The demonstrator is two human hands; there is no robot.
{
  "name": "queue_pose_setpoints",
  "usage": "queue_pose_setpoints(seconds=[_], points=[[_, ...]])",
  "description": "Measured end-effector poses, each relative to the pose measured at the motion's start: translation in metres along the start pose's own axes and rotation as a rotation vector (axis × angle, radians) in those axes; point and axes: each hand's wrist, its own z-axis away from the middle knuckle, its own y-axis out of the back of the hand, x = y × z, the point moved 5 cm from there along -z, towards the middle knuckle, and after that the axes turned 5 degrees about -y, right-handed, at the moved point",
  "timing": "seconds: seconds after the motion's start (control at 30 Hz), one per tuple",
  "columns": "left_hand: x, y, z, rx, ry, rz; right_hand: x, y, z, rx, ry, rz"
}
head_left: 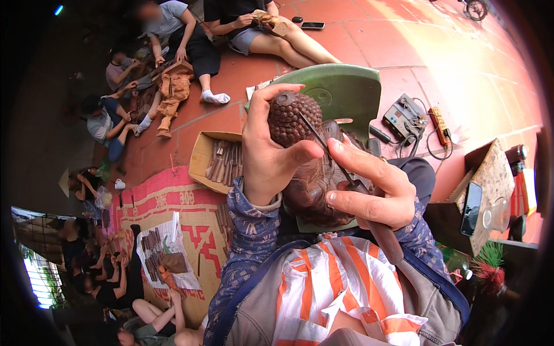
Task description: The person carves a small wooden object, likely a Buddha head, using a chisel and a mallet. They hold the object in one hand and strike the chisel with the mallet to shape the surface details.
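Observation:
A dark brown wooden carving [295,122] with a head covered in rounded, knobbly curls lies in front of my lap. My left hand [266,151] wraps around the side of that head, its thumb stretched toward the tool. In my right hand [381,193] is a carving chisel [385,239] with a thin dark metal shaft and a brown wooden handle. Its shaft passes between the fingers, and its tip meets the curls or lies just over them. Lower parts of the carving are partly hidden under my right hand.
Beyond the carving stands a green plastic seat [352,86]. A cardboard box [199,158] of chisels sits left, beside a patterned mat [202,230]. To the right are a control box [405,118], a power strip [440,126] and a phone [471,207] on a wooden stand. Several people work at left.

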Motion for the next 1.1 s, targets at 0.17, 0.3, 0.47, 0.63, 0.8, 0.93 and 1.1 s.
queue_pose_setpoints(seconds=[0.17,0.3,0.47,0.63,0.8,0.93,1.1], points=[[0.007,-0.003,0.0,-0.006,-0.007,0.024,-0.004,-0.007,-0.003,0.034,-0.037,0.024],[0.008,-0.001,0.0,-0.023,-0.002,0.013,-0.008,-0.011,-0.007,0.073,-0.104,-0.022],[0.011,-0.004,0.001,-0.033,0.038,0.097,-0.011,-0.013,-0.013,0.023,-0.072,-0.003],[0.009,-0.002,0.0,-0.039,-0.014,0.055,-0.016,-0.015,-0.016,-0.006,-0.082,0.044],[0.005,0.0,0.002,-0.033,-0.03,0.008,-0.026,-0.015,-0.023,0.006,-0.116,0.087],[0.007,-0.002,0.002,-0.018,-0.043,-0.062,-0.028,-0.014,-0.029,0.009,-0.079,0.113],[0.009,-0.003,0.0,0.012,-0.055,-0.108,-0.026,-0.008,-0.034,0.001,-0.076,0.104]])
